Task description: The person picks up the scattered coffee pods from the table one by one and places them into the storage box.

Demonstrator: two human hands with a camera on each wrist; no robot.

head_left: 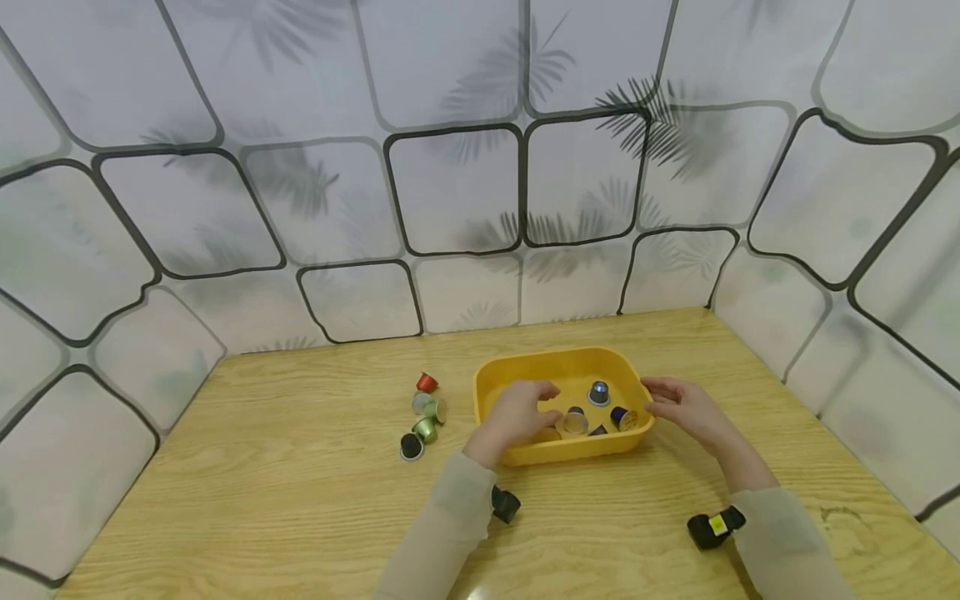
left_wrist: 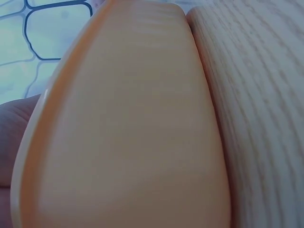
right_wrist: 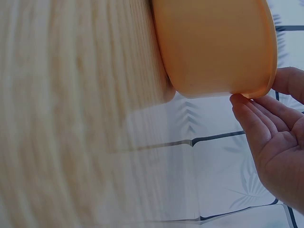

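A yellow plastic tray stands on the table with several coffee capsules inside, among them a blue-grey capsule and a dark purple capsule. My left hand reaches over the tray's left part, thumb and index finger bent and apart, with nothing visible between them. Part of a gold-coloured capsule shows beneath this hand. At the right end, my right hand pinches the tray's rim, fingertips against the outside wall in the right wrist view. The tray's wall fills most of the left wrist view.
Left of the tray, several capsules lie grouped on the wooden table: a red capsule, a green capsule, a black capsule and paler ones. Patterned wall panels enclose the table's back and sides.
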